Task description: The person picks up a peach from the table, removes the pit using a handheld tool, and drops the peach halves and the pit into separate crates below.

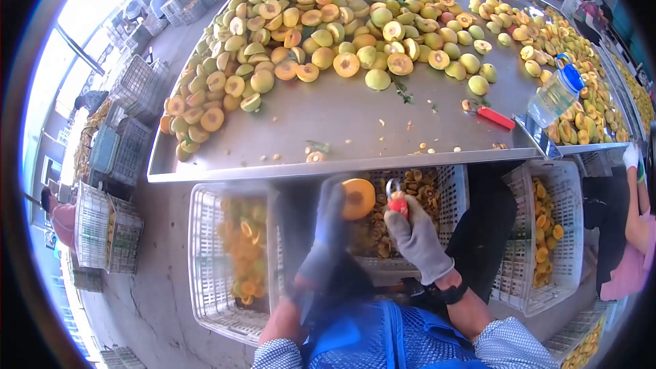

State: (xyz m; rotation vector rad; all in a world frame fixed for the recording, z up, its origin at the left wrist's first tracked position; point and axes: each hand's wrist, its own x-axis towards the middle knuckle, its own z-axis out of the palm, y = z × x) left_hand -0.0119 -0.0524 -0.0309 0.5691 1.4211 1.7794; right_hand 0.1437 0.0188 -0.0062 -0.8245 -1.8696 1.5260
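Note:
My left hand (326, 222), in a grey glove and smeared by motion, has a halved yellow peach (359, 199) at its fingers, cut face up with a dark hollow in the middle. My right hand (418, 238), also gloved, is closed around the red handle of a pitting tool (398, 203); its curved metal loop points up, just right of the peach half. Below both hands stands a white crate (451, 188) containing brownish pits and scraps. Ahead, a heap of halved peaches (301, 34) covers the far part of a metal table (321, 119).
Another red-handled tool (493, 117) lies on the table near a clear bottle with a blue lid (557, 96) and a phone (538, 138). White crates holding peach halves stand left (205, 260) and right (574, 253) of my legs. A person in pink (629, 270) is at far right.

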